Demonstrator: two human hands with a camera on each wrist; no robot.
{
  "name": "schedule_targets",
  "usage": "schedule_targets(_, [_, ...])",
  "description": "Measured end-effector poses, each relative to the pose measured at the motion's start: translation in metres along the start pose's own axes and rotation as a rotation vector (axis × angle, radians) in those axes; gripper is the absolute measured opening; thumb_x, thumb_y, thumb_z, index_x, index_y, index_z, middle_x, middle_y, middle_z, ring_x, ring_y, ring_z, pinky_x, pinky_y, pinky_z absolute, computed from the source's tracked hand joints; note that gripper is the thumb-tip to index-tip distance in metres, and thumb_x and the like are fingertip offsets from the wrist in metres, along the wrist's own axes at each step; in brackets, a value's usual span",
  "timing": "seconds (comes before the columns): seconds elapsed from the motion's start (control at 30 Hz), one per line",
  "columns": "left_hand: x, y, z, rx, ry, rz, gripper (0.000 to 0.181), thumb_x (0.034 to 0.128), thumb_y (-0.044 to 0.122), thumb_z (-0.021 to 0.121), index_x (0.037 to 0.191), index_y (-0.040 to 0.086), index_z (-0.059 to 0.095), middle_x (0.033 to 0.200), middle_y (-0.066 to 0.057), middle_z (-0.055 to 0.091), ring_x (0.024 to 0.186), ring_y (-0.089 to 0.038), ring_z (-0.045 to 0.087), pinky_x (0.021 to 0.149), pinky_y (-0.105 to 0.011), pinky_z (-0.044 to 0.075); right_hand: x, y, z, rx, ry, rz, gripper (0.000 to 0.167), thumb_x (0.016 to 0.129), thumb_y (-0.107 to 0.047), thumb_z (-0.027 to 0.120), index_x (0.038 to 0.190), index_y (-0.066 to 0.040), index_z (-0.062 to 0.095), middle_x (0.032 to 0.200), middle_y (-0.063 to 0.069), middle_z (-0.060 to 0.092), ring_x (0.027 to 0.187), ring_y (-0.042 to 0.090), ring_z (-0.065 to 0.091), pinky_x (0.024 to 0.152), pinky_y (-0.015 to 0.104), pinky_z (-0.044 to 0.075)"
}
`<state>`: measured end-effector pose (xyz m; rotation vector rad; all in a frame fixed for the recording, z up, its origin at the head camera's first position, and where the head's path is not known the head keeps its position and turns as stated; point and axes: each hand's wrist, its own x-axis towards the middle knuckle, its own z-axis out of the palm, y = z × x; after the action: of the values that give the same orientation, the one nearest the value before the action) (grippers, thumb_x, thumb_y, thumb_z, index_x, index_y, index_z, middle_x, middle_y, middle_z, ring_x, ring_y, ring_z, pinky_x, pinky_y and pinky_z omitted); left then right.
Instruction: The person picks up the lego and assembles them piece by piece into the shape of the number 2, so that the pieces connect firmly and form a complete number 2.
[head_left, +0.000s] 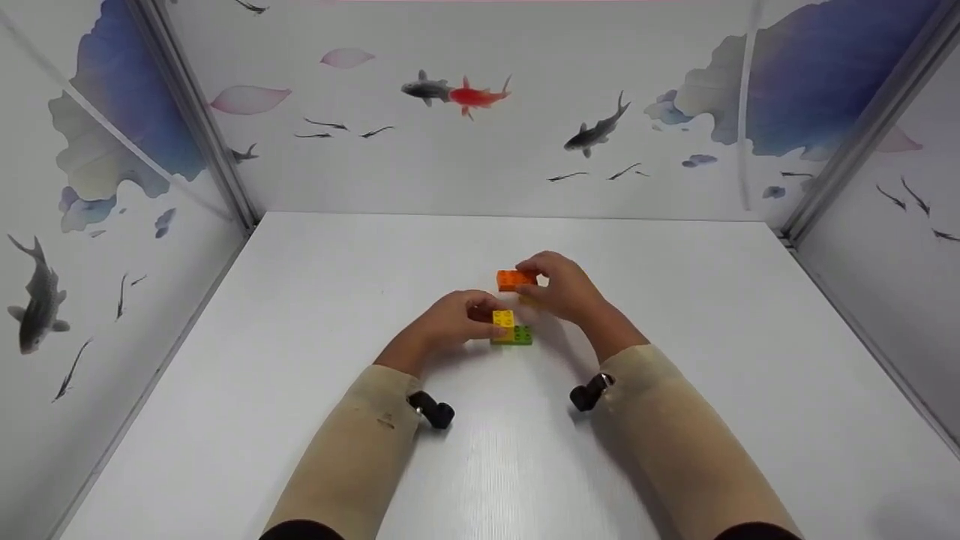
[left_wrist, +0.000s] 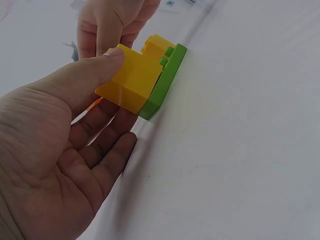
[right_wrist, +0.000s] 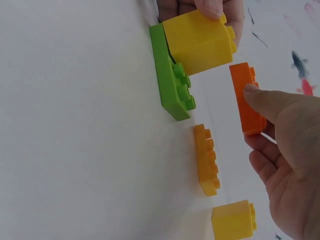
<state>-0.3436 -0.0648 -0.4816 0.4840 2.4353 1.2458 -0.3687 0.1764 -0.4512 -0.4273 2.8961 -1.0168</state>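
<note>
My left hand (head_left: 456, 318) pinches a yellow building brick (head_left: 503, 319) between thumb and fingers. That brick sits on one end of a longer green brick (right_wrist: 167, 75), whose bare studs show beside it. A thin dark gap between the two shows in the right wrist view, so the yellow one looks slightly tilted. Farther back, my right hand (head_left: 564, 289) grips an orange brick (right_wrist: 245, 100) above the table, thumb on one side and fingers behind. Part of the orange brick is hidden by the fingers in the head view.
A flat light-orange brick (right_wrist: 205, 160) and another yellow brick (right_wrist: 233, 220) lie on the white table (head_left: 337, 262) near the right hand. Printed walls (head_left: 480, 165) with metal corner posts enclose the back and sides.
</note>
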Motion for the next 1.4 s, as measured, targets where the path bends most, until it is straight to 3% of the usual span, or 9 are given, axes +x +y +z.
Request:
schedule_targets(0.23, [-0.001,0.000,0.001,-0.031,0.006,0.006,0.034,0.0898,0.045,0.086,0.120,0.036,0.074,0.123,0.007,0.071,0.118,-0.021,0.062,0.109,-0.041,0.053,-0.020,-0.001,-0.005,0.023,0.013,-0.022,0.039,0.099,-0.029,0.079,0.137,-0.022,0.072,0.134,-0.001,0.067,0.130,0.028,0.061,0.118,0.049,0.051])
schedule_targets(0.5, [-0.002,0.001,0.000,-0.032,0.003,0.025,0.040,0.0895,0.047,0.086,0.124,0.031,0.074,0.124,0.007,0.073,0.120,-0.019,0.065,0.113,-0.043,0.053,-0.035,-0.005,-0.009,0.010,0.011,-0.041,0.037,0.099,-0.031,0.079,0.134,-0.022,0.074,0.131,-0.002,0.069,0.128,0.027,0.063,0.115,0.048,0.054])
schedule_targets(1.07, [0.000,0.000,0.000,-0.009,0.005,0.025,0.049,0.0898,0.047,0.086,0.131,0.026,0.071,0.126,0.007,0.072,0.120,-0.020,0.064,0.116,-0.044,0.051,-0.048,-0.008,-0.008,0.040,-0.028,-0.089,0.036,0.097,-0.033,0.081,0.132,-0.023,0.076,0.126,-0.004,0.070,0.122,0.024,0.064,0.112,0.049,0.056])
schedule_targets(1.4, [-0.002,-0.001,0.000,-0.001,-0.002,0.035,0.044,0.0933,0.042,0.084,0.132,0.028,0.071,0.129,0.009,0.071,0.124,-0.017,0.064,0.118,-0.043,0.051,-0.054,-0.016,-0.005,0.055,-0.063,-0.115,0.036,0.096,-0.030,0.083,0.130,-0.020,0.077,0.124,-0.002,0.070,0.121,0.023,0.066,0.112,0.047,0.056])
